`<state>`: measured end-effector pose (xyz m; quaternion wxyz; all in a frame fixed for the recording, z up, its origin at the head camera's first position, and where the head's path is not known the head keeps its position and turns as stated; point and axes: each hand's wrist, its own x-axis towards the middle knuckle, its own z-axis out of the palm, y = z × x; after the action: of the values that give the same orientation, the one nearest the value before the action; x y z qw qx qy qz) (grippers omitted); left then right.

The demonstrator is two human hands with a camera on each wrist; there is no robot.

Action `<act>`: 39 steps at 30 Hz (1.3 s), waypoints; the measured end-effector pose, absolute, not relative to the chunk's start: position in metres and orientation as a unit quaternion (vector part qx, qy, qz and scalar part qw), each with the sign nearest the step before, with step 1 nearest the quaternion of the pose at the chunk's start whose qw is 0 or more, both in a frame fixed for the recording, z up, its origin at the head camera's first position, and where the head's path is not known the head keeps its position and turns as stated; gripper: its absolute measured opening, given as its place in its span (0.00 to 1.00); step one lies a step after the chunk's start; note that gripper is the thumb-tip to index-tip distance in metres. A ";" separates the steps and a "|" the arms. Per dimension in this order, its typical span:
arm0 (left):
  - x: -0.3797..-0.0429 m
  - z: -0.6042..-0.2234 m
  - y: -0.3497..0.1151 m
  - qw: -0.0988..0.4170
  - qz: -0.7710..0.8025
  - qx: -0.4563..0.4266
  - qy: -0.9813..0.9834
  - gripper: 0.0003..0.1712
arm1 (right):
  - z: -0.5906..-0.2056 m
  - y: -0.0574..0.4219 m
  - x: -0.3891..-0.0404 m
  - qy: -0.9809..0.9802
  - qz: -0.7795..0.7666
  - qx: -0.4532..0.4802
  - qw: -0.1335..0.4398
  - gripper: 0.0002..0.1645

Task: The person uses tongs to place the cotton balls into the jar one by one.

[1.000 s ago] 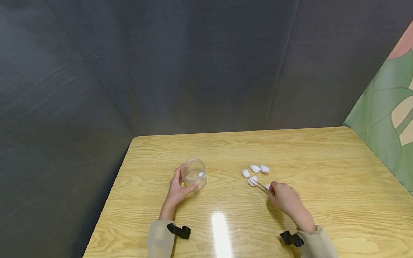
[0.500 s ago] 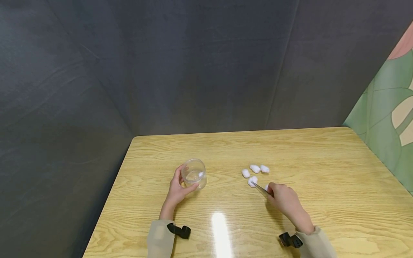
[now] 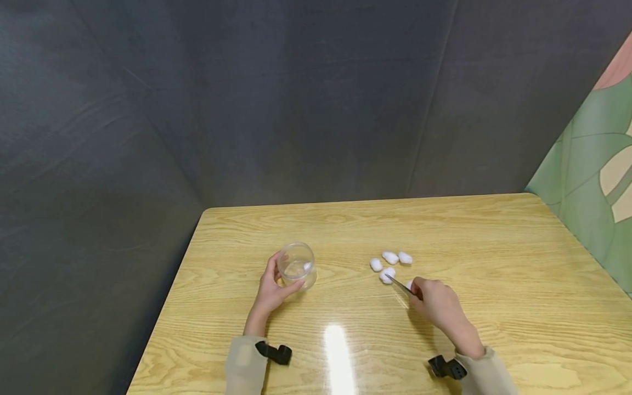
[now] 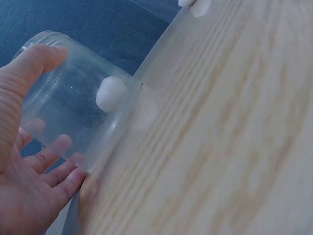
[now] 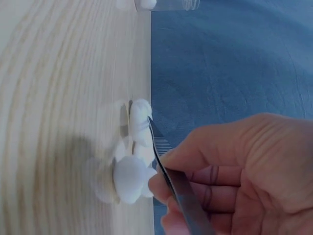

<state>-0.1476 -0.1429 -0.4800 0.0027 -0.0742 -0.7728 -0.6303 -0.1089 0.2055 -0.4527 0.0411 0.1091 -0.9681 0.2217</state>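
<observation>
My left hand [image 3: 271,291] holds a clear plastic jar [image 3: 311,280] round its side, and the jar stands upright on the table. In the left wrist view a single cotton ball [image 4: 111,94] lies at the jar's bottom. My right hand [image 3: 439,310] pinches metal tweezers [image 5: 183,196] between thumb and fingers. The tips touch a cotton ball [image 3: 383,277]; whether it is clear of the table I cannot tell. Just beyond lie three more cotton balls [image 3: 376,265]. Another cotton ball [image 5: 128,178] sits close to the right hand, partly hidden by it in the head view.
The wood-grain table [image 3: 345,230] carries a bright light reflection [image 3: 338,356] near its front. A dark cloth screen [image 3: 316,109] rises behind the table and along its left. At the right is a green patterned panel [image 3: 587,170].
The prongs of the tweezers, spread a second ago, now appear closer together on the cotton ball. That ball has shifted very slightly away from me. The left hand and jar stay put.
</observation>
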 end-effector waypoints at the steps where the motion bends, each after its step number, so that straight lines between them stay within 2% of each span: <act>1: -0.148 -0.480 -0.143 0.002 -0.630 -0.074 -0.773 0.47 | -0.452 0.206 -0.109 -0.968 0.222 0.108 0.041 0.11; 22: -0.148 -0.478 -0.143 -0.002 -0.630 -0.070 -0.774 0.47 | -0.437 0.208 -0.107 -0.964 0.238 0.105 0.057 0.11; 39: -0.148 -0.479 -0.143 0.003 -0.629 -0.078 -0.773 0.47 | -0.424 0.205 -0.113 -0.955 0.248 0.127 0.098 0.09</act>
<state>-0.1480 -0.1431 -0.4792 0.0034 -0.0780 -0.7734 -0.6291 -0.1132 0.2046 -0.4236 0.0979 0.1266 -0.9553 0.2484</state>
